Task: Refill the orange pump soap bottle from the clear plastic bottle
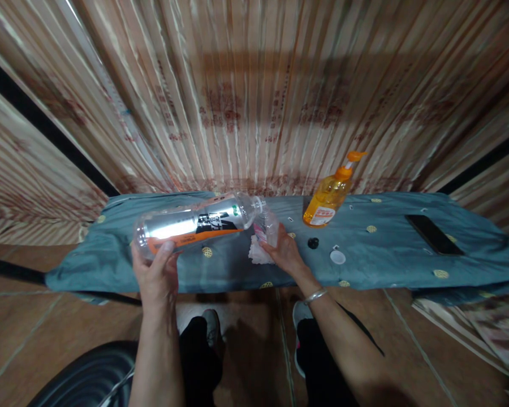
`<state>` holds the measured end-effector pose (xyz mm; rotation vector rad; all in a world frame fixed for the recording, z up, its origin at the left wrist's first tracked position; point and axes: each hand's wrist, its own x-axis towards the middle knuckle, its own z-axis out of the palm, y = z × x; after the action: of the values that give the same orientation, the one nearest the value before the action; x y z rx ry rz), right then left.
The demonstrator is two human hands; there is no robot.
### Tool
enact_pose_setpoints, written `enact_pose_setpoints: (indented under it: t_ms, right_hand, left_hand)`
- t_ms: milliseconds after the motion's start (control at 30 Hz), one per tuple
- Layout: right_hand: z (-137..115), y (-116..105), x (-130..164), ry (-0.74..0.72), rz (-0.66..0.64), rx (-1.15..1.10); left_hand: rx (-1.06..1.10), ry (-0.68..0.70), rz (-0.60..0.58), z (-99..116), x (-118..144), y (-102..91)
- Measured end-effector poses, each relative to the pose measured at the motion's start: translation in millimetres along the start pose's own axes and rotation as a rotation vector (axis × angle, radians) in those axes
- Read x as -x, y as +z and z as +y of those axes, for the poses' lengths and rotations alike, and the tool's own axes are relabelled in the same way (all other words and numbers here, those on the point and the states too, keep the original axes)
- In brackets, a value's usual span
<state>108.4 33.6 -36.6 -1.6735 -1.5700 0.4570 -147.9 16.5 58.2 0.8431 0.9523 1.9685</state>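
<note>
My left hand [156,274] is closed around the base of a large clear plastic bottle [190,223] with a silver, black and orange label. The bottle is tilted almost level, its uncapped neck pointing right. At that neck is a small clear plastic bottle [271,226] with some pink on it, gripped by my right hand [286,251]. The two mouths meet or nearly meet; I cannot tell whether they touch. Beneath the small bottle lies a crumpled white tissue [259,253]. A black cap [313,243] and a white round lid [337,257] rest right of my right hand.
An orange pump bottle [326,198] stands toward the back of the cloth-covered bench [382,254]. Farther right lies a black phone [433,234]. A patterned curtain [254,102] hangs behind the bench, and a black round object [93,376] is on the floor at lower left.
</note>
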Motion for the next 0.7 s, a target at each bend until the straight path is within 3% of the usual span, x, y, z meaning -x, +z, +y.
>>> enact_pose_setpoints:
  t_ms: [700]
  right_hand:
    - [-5.3, -3.7, 0.7, 0.034, -0.025, 0.002]
  left_hand:
    - [0.007, 0.003, -0.002, 1.2, 0.0, 1.7]
